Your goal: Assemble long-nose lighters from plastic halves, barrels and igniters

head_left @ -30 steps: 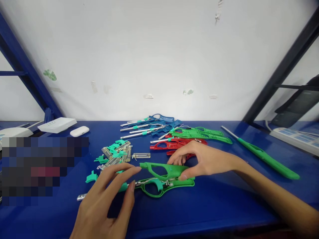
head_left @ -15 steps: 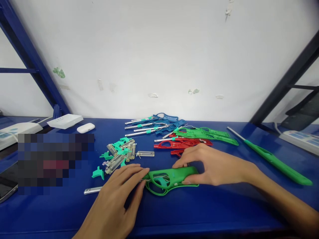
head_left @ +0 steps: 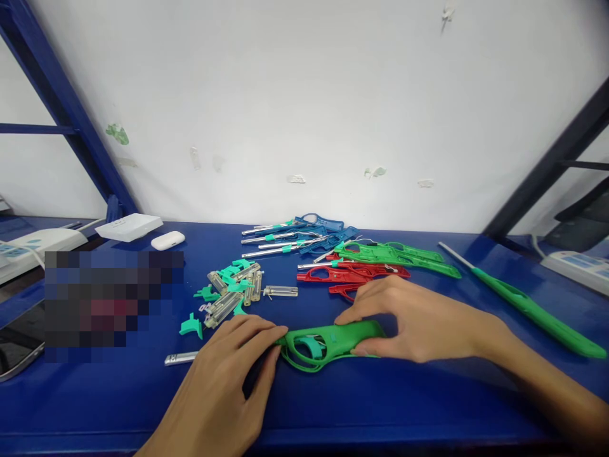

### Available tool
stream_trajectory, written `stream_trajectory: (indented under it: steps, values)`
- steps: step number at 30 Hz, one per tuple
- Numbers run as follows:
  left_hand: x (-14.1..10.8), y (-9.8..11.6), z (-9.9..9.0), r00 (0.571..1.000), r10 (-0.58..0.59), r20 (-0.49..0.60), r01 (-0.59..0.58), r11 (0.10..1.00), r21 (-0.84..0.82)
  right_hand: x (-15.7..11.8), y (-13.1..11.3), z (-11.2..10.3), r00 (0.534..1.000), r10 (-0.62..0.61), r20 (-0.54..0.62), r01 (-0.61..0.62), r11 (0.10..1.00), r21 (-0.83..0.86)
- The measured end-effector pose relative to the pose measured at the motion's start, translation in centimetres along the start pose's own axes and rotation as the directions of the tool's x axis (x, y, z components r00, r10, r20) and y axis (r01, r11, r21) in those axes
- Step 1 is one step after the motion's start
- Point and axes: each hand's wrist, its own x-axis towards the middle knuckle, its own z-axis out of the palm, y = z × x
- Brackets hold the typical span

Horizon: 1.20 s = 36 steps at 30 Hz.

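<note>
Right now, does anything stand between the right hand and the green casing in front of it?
Nothing visible does: the right hand grips the green casing directly, near its right end. The red casings lie beyond, not between.

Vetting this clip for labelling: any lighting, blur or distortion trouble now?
Head view: soft light, dim shadow under the right forearm; wide-angle stretch likely, side posts leaning outward; top right corner darkened; mosaic patch hides the left; green casing readable, fine detail in the clear tubes soft.

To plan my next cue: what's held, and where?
The nearest green casing: left hand at its narrow end, right hand pinching its wide end.
</note>
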Motion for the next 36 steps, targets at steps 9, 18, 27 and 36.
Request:
stream_trajectory:
  steps: [9, 18, 27, 36]
  values:
    - [0.0, 0.0, 0.0, 1.0, -0.027, -0.002, 0.027, 0.999, -0.023, -0.1, 0.0, 0.4, 0.999, 0.011, 0.044, -0.013, 0.999, 0.033]
    - [0.0, 0.3, -0.2, 0.998, -0.068, 0.0, 0.068, 0.998, -0.003, -0.1, 0.0, 0.7, 1.0, -0.009, 0.02, 0.009, 0.999, 0.03]
    - [0.3, 0.5, -0.3, 0.996, -0.08, 0.023, 0.08, 0.997, -0.003, -0.1, 0.1, 0.9, 0.999, -0.009, 0.032, 0.007, 0.999, 0.051]
    - [0.1, 0.6, -0.5, 0.995, -0.097, 0.039, 0.096, 0.995, 0.018, 0.1, 0.1, 1.1, 0.999, -0.007, 0.032, 0.005, 0.998, 0.065]
